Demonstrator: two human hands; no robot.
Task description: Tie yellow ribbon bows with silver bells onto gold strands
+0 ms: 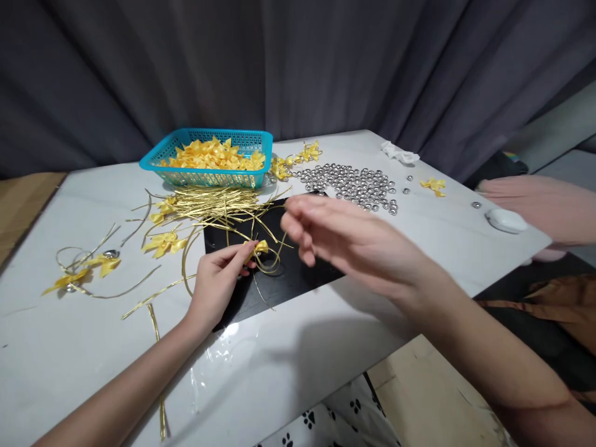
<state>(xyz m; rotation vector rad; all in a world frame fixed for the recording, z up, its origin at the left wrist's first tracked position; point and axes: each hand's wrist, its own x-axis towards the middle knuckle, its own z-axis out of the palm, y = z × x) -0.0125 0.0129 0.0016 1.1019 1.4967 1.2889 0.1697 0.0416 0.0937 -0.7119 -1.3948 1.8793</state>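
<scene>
My left hand [217, 277] pinches a yellow ribbon bow [262, 246] between thumb and fingertips, over the black mat [288, 280]. Thin gold cord loops [270, 268] hang from the bow on its right side. Slightly blurred, my right hand [333, 233] is raised above the mat's right part. Its thumb and forefinger are pressed together at the end of a gold cord [274, 207], while the other fingers curl loosely. Behind the left hand lies a heap of cut gold cords [214, 203]. More yellow bows [164, 244] rest left of the mat.
A blue plastic basket [146, 160] of yellow bows stands at the back of the white table [274, 366]. Small silver beads [354, 185] spread behind my right hand. Bows with cords [86, 273] lie left. A white oval object [506, 220] sits near the right edge, beside pink fabric [549, 205].
</scene>
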